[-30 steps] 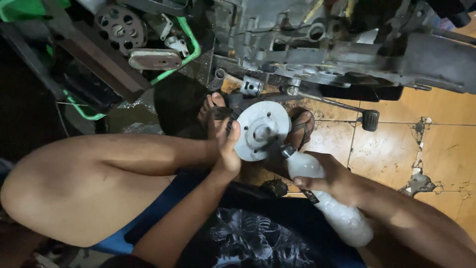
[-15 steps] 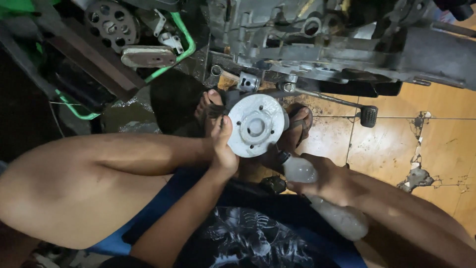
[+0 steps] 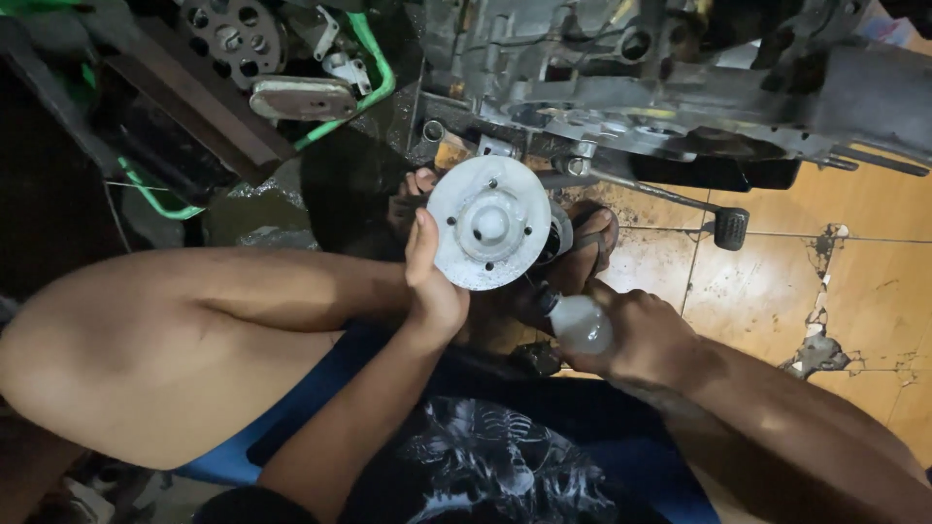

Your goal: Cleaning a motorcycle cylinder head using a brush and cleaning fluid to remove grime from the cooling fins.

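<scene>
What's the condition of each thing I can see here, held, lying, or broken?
Round metal disc: held up by the left hand, flat face to the camera.
Clear plastic bottle: gripped in the right hand, nozzle toward the disc.
Engine casing: opened, internals exposed.
Floor tile: cracked, chipped.

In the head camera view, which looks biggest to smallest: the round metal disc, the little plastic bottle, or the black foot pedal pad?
1. Round metal disc, held by the left hand.
2. Translucent plastic bottle, partly hidden in the right hand.
3. Black pedal pad; it lies farther from the camera, so its true size is unsure.
</scene>
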